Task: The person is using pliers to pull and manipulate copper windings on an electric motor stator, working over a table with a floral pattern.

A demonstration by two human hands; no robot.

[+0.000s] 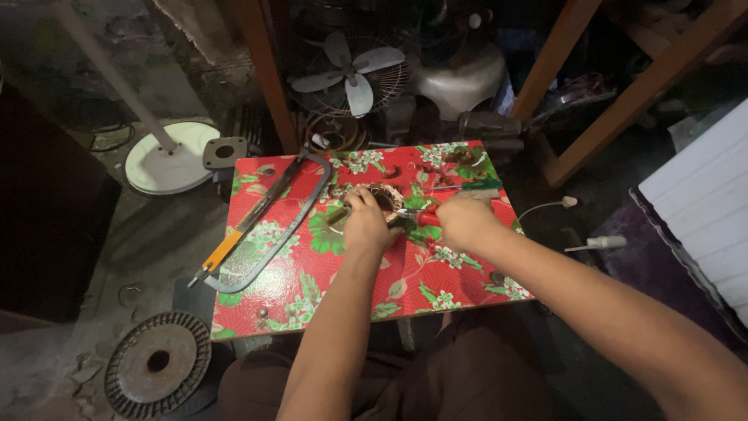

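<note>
The small table [343, 288], covered in glossy red floral oilcloth, leaves bare room along its near edge. Mid-table, the left hand [366, 226] presses a round copper-wound coil [382, 196], fingers curled over it. The right hand [462, 220] grips red-handled pliers [417, 216] just beside the coil. A metal-framed hacksaw [265, 222] lies diagonally leftward.

On the counter [436, 284] my left hand [366, 226] rests on the motor stator [383, 196] with my right hand [463, 221] just right, the hacksaw [261, 226] lying left and a fan [354, 74] behind.
</note>
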